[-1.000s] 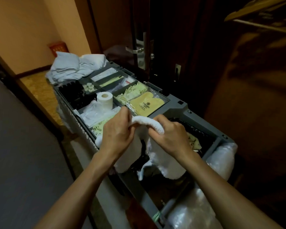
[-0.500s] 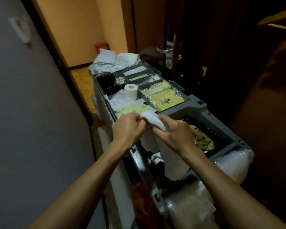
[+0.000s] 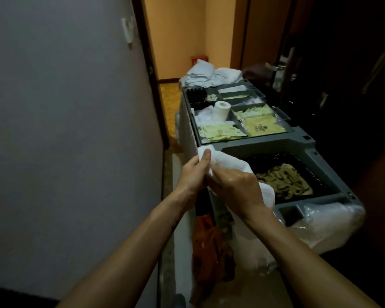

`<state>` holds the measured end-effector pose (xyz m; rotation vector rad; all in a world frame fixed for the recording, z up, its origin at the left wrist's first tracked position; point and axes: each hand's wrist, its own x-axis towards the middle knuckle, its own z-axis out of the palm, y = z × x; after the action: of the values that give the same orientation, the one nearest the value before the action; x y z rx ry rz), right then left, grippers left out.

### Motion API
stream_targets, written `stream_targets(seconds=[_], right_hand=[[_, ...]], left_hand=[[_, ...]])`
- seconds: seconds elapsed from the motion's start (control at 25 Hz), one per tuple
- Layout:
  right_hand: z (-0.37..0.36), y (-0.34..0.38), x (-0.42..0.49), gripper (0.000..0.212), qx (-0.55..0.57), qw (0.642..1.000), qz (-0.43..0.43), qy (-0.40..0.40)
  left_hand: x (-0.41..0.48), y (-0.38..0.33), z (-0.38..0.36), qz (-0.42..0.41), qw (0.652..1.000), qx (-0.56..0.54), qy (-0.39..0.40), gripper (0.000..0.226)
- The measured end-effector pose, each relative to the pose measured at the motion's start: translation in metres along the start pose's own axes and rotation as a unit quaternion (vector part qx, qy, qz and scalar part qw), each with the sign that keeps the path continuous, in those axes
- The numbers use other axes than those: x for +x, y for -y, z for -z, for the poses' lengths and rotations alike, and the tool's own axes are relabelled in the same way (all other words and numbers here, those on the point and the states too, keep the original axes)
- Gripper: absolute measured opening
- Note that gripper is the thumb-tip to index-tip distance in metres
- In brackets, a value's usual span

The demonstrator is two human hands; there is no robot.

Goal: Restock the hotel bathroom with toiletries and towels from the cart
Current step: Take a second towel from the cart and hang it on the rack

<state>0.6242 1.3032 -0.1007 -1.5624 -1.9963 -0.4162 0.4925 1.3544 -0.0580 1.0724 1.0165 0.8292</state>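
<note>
The white towel is bunched between both hands above the near left corner of the grey housekeeping cart, just beside the dark bin compartment. The left hand pinches the rolled end, thumb pressed on top. The right hand curls round the middle; its fingertips are hidden beneath the cloth.

Handling, as judged: the towel is light, soft and limp, neither fragile nor slippery. Unsupported parts hang down. Take hold at the folded bulk, not at a loose edge, so that it carries as one bundle.
</note>
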Motion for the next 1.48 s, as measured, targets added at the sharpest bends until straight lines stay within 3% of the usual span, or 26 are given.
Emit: stream_targets(seconds=[0.12, 0.28, 0.4, 0.68, 0.88, 1.04, 1.16, 1.32, 1.48], right_hand=[[0.008, 0.031, -0.017, 0.028, 0.003, 1.0, 0.013, -0.018], [0.018, 0.081, -0.046, 0.037, 0.026, 0.999, -0.023, 0.009], [0.026, 0.119, -0.068, 0.043, 0.043, 0.998, -0.047, 0.007], [0.059, 0.208, -0.117, 0.02, 0.143, 0.963, -0.225, -0.023], [0.072, 0.245, -0.15, 0.045, 0.135, 0.954, -0.252, 0.095], [0.085, 0.282, -0.157, 0.032, 0.174, 0.946, -0.267, 0.063], [0.095, 0.312, -0.161, 0.028, 0.316, 0.891, -0.319, 0.063], [0.098, 0.34, -0.168, 0.047, 0.463, 0.81, -0.341, 0.113], [0.096, 0.355, -0.185, 0.053, 0.517, 0.772, -0.344, 0.136]], left_hand=[[-0.03, 0.01, 0.019, -0.01, 1.0, 0.007, 0.011, 0.031], [-0.066, 0.015, 0.044, -0.062, 0.998, 0.023, -0.006, 0.028], [-0.093, 0.025, 0.065, -0.077, 0.996, 0.027, 0.023, 0.032], [-0.18, 0.035, 0.117, -0.089, 0.995, 0.027, 0.042, 0.024], [-0.23, 0.041, 0.151, -0.087, 0.994, 0.057, 0.028, 0.024], [-0.266, 0.049, 0.172, -0.1, 0.99, 0.073, 0.066, 0.031], [-0.293, 0.063, 0.181, -0.106, 0.985, 0.107, 0.083, 0.034], [-0.32, 0.077, 0.189, -0.111, 0.978, 0.146, 0.1, 0.048], [-0.356, 0.084, 0.194, -0.106, 0.964, 0.213, 0.12, 0.024]])
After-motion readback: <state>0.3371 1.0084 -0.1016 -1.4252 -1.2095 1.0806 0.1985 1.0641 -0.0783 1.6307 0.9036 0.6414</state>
